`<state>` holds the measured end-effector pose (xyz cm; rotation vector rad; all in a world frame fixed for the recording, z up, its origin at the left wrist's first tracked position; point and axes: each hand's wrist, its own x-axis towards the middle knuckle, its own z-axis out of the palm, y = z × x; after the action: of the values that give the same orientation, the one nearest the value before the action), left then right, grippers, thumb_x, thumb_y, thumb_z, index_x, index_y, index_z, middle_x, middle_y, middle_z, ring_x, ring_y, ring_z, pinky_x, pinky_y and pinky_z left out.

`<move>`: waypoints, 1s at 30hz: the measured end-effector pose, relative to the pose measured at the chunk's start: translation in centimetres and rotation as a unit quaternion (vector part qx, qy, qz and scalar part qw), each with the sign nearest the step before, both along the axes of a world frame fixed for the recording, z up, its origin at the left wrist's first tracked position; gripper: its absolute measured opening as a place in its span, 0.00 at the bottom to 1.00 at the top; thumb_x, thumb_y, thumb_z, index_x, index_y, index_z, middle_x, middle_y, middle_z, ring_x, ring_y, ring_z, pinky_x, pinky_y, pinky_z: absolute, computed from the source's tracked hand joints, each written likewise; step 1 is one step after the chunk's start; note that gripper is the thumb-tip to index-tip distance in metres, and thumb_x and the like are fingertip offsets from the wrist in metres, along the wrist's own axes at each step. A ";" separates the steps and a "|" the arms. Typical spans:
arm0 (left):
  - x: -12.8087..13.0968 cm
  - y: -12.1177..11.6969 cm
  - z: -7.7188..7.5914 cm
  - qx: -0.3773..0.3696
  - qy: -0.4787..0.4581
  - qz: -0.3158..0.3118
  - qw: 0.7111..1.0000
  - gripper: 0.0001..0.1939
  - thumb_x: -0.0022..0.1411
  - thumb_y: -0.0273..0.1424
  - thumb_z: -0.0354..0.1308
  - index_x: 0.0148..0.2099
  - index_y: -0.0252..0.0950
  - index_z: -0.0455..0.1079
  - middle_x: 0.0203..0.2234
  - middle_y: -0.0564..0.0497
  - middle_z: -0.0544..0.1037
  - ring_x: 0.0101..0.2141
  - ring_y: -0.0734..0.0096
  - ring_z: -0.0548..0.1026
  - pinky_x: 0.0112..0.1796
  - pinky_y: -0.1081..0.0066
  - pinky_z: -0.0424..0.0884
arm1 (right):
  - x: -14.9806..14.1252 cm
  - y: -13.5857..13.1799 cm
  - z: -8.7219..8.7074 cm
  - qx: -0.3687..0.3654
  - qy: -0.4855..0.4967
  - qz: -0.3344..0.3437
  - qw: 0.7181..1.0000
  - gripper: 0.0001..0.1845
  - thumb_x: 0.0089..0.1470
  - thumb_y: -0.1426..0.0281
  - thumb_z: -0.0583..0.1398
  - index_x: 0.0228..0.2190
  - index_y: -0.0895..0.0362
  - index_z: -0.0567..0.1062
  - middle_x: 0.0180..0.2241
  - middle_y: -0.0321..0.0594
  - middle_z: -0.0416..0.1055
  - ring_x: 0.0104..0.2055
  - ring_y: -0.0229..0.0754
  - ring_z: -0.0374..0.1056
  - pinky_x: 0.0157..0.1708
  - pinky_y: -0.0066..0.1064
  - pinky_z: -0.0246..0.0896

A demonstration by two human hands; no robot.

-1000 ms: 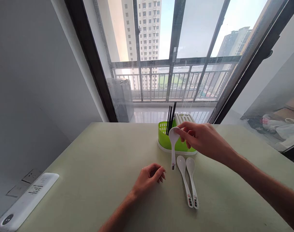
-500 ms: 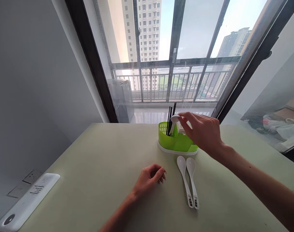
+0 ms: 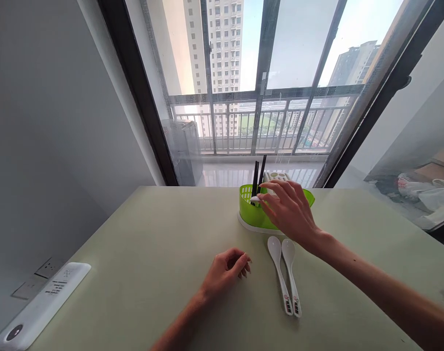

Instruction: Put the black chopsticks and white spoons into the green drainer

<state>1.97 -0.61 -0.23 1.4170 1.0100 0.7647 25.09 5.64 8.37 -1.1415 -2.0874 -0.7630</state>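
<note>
My right hand reaches over a green cutlery holder on a white base, fingertips pinched on the bowl of a white spoon that sits low inside it. Black chopsticks stand upright in the holder's left part. Two more white spoons lie side by side on the pale green table, just in front of the holder, handles toward me. My left hand rests on the table left of those spoons, fingers curled loosely, holding nothing.
A white power strip lies at the table's left edge by wall sockets. A white slotted part rises at the holder's back. Behind the table is a large window with a balcony railing. Bags lie on the floor at right.
My right hand lifted a white spoon from beside the other two, carried it up over the green holder and lowered it inside. My left hand stayed still.
</note>
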 end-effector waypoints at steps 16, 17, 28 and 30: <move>-0.2 0.1 -0.1 0.005 0.002 -0.003 1.000 0.22 0.66 0.51 0.58 0.36 0.35 0.74 0.28 0.50 0.79 0.28 0.71 0.72 0.33 0.71 0.69 | 0.2 -0.9 -0.5 -0.032 0.008 -0.010 0.999 0.06 0.65 0.71 0.58 0.44 0.55 0.74 0.56 0.51 0.70 0.62 0.56 0.61 0.61 0.51 0.56; -0.2 0.1 -0.1 0.004 0.003 -0.004 1.000 0.22 0.66 0.51 0.58 0.36 0.35 0.74 0.28 0.50 0.79 0.28 0.71 0.72 0.33 0.71 0.69 | 0.3 -1.2 -0.5 -0.036 0.010 -0.010 0.999 0.08 0.65 0.71 0.59 0.46 0.55 0.73 0.57 0.52 0.70 0.63 0.56 0.61 0.61 0.51 0.56; -0.1 0.0 -0.1 0.010 0.003 -0.006 1.000 0.21 0.66 0.50 0.58 0.36 0.35 0.74 0.28 0.50 0.79 0.28 0.72 0.71 0.34 0.70 0.69 | 3.0 -5.1 -0.9 0.001 0.048 0.098 0.994 0.16 0.59 0.76 0.63 0.48 0.51 0.70 0.48 0.47 0.74 0.53 0.52 0.70 0.53 0.47 0.67; -0.1 0.1 -0.1 0.011 0.005 -0.006 1.000 0.21 0.66 0.50 0.58 0.36 0.35 0.74 0.28 0.50 0.79 0.28 0.71 0.71 0.34 0.70 0.69 | 3.7 -5.8 -1.5 -0.007 0.057 0.104 0.993 0.15 0.59 0.76 0.62 0.46 0.50 0.70 0.46 0.45 0.75 0.49 0.50 0.72 0.49 0.44 0.69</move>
<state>1.84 -0.55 -0.28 1.4462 1.0033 0.7635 28.81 -0.20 6.86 -0.9346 -2.0787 -0.5726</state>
